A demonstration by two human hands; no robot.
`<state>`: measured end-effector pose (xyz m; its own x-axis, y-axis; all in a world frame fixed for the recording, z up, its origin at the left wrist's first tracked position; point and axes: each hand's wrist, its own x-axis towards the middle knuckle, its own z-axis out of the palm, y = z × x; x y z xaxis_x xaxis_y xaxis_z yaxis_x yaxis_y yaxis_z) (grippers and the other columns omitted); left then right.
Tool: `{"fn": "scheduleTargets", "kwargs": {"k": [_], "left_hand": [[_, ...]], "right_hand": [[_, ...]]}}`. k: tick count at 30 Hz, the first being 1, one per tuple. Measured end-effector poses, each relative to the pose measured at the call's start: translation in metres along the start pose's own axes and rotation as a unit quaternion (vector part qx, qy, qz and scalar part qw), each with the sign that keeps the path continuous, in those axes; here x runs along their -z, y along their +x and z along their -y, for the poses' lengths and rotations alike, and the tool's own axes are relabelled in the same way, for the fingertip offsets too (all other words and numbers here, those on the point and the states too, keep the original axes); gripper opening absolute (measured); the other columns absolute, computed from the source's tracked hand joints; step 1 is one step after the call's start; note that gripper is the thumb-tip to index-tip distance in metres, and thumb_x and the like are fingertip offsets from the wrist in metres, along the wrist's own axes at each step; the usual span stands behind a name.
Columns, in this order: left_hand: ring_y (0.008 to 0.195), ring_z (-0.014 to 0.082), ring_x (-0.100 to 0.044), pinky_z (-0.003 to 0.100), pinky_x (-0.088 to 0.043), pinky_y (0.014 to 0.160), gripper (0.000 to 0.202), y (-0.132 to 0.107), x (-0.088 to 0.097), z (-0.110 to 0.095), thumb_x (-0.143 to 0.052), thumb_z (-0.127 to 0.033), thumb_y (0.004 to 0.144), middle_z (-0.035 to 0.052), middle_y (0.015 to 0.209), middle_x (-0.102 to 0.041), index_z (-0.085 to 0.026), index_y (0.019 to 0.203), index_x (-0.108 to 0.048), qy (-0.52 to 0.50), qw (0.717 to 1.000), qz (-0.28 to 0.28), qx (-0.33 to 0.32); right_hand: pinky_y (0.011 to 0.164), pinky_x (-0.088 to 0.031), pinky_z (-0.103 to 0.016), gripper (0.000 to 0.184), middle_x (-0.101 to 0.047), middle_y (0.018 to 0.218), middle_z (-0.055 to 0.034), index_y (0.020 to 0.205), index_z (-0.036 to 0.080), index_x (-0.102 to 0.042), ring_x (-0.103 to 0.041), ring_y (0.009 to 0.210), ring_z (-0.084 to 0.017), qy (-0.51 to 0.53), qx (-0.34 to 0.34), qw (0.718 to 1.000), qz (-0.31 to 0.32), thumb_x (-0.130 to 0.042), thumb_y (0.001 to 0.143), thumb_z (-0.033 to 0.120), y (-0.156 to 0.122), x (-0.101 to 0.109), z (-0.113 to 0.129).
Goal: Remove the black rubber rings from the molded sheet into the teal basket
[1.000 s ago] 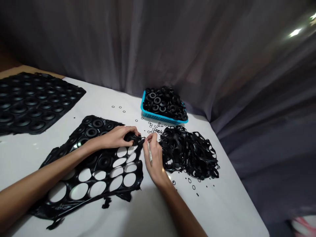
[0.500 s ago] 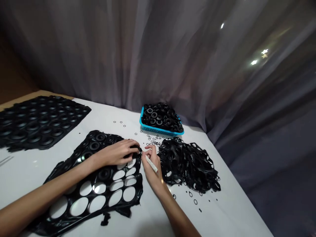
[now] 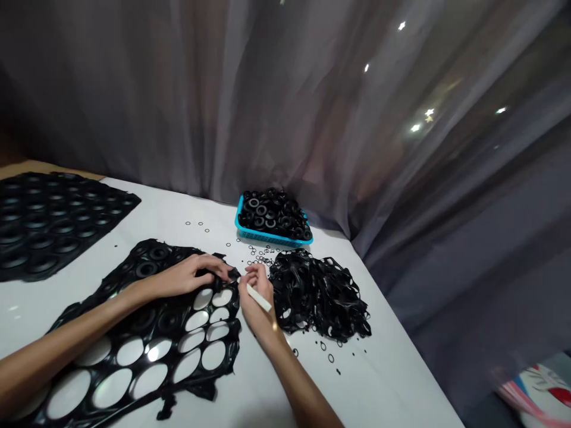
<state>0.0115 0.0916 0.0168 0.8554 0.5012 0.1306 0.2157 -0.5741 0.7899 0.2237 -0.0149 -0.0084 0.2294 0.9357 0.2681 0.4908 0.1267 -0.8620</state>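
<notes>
A black rubber sheet lies on the white table in front of me, many of its round holes punched out. My left hand presses with curled fingers on the sheet's far right corner. My right hand is closed round a thin white stick-like tool, its tip at the same corner, touching the left fingertips. What the left fingers pinch is hidden.
A blue basket heaped with black rubber rings stands at the back. A tangled pile of black rubber scrap lies right of my hands. Small loose rings dot the table. A second unpunched black sheet lies far left. Grey curtain behind.
The camera view has swung right and down a little. Both hands stay at the sheet's corner; the right hand has drawn closer to the left fingertips.
</notes>
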Motion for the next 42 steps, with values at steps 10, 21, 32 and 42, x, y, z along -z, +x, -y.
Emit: {"fn": "scheduleTargets", "kwargs": {"k": [10,21,32,42], "left_hand": [[0.125,0.0265,-0.062,0.039,-0.045,0.112,0.033,0.003,-0.008,0.002,-0.039,-0.036,0.107,0.0054,0.125,-0.075,-0.023,0.122,-0.064,0.027,0.997,-0.055,0.036],[0.124,0.0254,-0.065,0.037,-0.048,0.109,0.043,0.003,-0.005,0.0,-0.031,-0.049,0.111,0.0059,0.131,-0.073,-0.025,0.129,-0.062,0.046,0.994,-0.056,0.082],[0.123,0.0282,-0.068,0.042,-0.045,0.11,0.039,0.002,0.0,-0.001,-0.044,-0.054,0.109,0.0044,0.12,-0.081,-0.026,0.129,-0.061,0.03,0.997,-0.014,0.076],[0.128,0.0318,-0.064,0.05,-0.05,0.115,0.049,0.006,-0.01,0.014,-0.048,-0.06,0.104,0.0116,0.131,-0.071,-0.022,0.127,-0.068,0.073,0.98,-0.16,0.092]], "right_hand": [[0.076,-0.052,-0.035,0.02,-0.069,0.089,-0.01,0.1,0.018,-0.063,-0.066,0.088,-0.025,-0.256,0.231,0.939,0.008,-0.049,0.106,0.032,0.006,-0.002,0.031],[0.07,-0.044,-0.032,0.009,-0.076,0.079,-0.0059,0.101,0.018,-0.07,-0.072,0.078,-0.024,-0.46,0.261,0.829,0.182,-0.062,0.099,0.022,0.024,-0.007,0.033],[0.052,-0.034,-0.029,0.029,-0.052,0.057,0.0037,0.084,0.021,-0.057,-0.049,0.049,-0.016,-0.292,0.241,0.899,-0.217,-0.044,0.109,0.028,0.009,0.052,0.012],[0.08,-0.048,-0.031,0.028,-0.079,0.115,-0.0087,0.122,0.023,-0.074,-0.072,0.104,-0.026,-0.416,0.046,0.907,-0.047,-0.054,0.104,0.03,0.102,0.124,0.01]]}}
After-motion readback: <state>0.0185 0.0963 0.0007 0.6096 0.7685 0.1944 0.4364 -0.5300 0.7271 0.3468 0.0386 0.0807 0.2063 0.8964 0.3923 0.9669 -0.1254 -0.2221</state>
